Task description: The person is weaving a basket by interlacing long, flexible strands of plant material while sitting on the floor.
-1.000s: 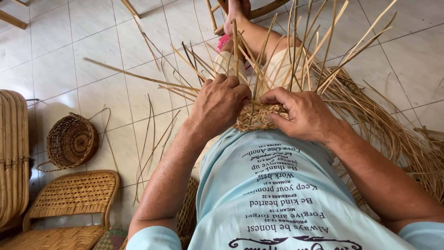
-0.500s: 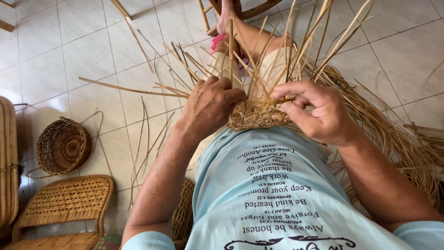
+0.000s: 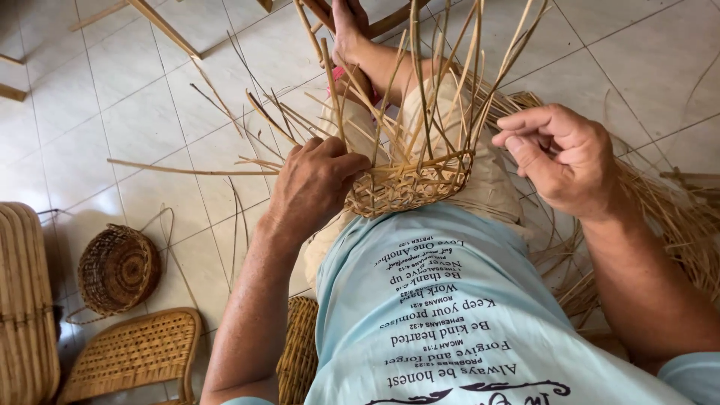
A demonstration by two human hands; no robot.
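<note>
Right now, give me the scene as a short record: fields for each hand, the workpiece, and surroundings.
left hand: left hand grips the near-left rim of the half-woven basket
right hand: right hand off the basket, fingers curled, pinching a thin strand
workpiece: small basket on the lap, loose upright strips fanning upward
floor: pale tiles, heap of loose strips on the right
nearby: round woven basket, woven chair seat

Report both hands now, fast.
Left hand: closed on the half-woven basket.
Right hand: fingers curled, beside the basket; any strand pinched cannot be told.
</note>
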